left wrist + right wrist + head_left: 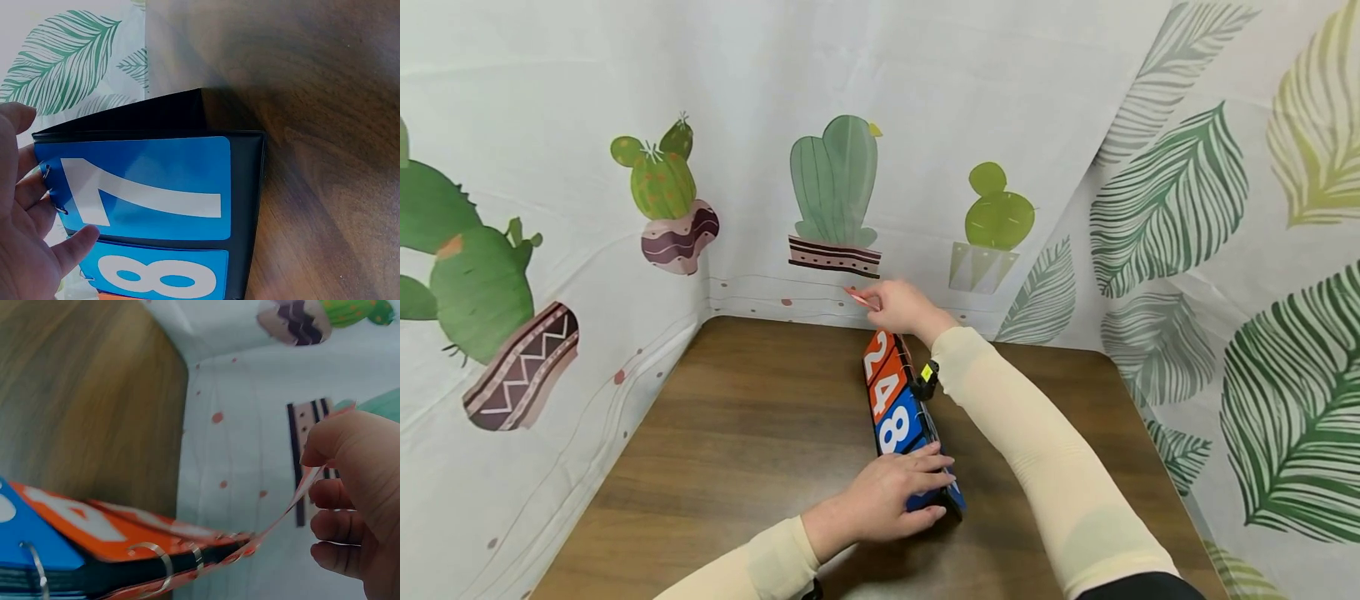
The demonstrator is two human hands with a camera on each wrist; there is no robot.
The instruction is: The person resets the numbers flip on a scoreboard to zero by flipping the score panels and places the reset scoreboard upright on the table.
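A flip scoreboard point(887, 392) stands like a tent on the table, with red number cards at its far end and blue ones at its near end. My left hand point(891, 498) grips the near end over the ringed ridge. In the left wrist view, blue cards 7 point(144, 187) and 8 point(159, 275) show beside the fingers point(76, 247). At the far end my right hand point(904, 308) pinches a red card point(861, 298) between thumb and fingers. That card is raised and seen nearly edge-on in the right wrist view, still joined to the metal rings point(164, 562).
The wooden table point(760, 400) extends on both sides of the scoreboard. A white curtain point(737, 67) with printed cacti hangs behind the far edge, and a leaf-printed cloth point(1180, 192) is on the right.
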